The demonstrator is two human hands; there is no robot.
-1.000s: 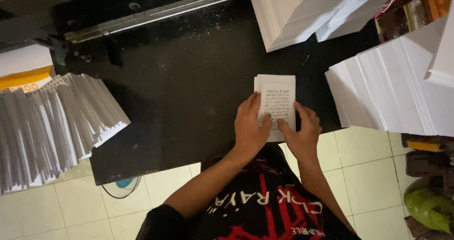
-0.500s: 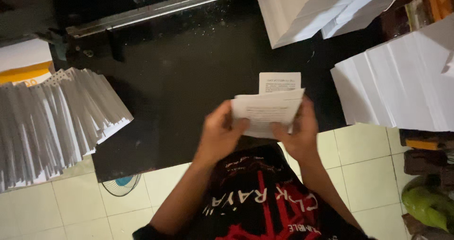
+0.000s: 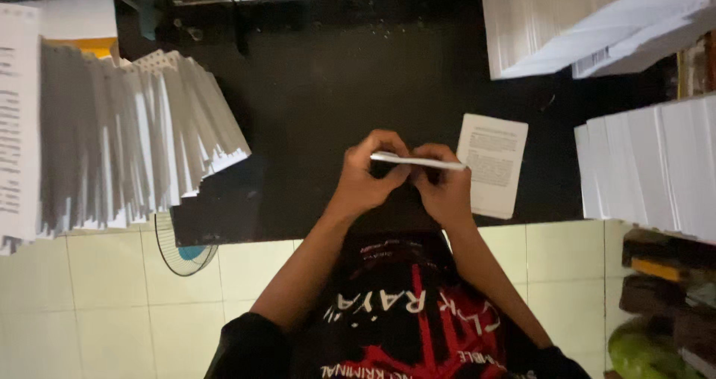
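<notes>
left hand (image 3: pixel 365 181) + right hand (image 3: pixel 445 192) | grip: both pinch folded sheet (image 3: pixel 418 161) edge-on, creasing | centre frame, above worktop (image 3: pixel 313 110) | printed stack (image 3: pixel 492 164) just right

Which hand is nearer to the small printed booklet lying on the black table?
The right hand. It is just beside the booklet, at its left edge. The left hand is farther left. Both hands pinch a folded sheet between them.

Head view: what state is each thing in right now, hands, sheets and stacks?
Left hand: gripping the folded sheet's left end.
Right hand: gripping the same sheet.
Folded sheet: held edge-on above the table.
Printed stack: lying flat on the black table.
Fanned sheets: spread out, overhanging the table edge.
</notes>
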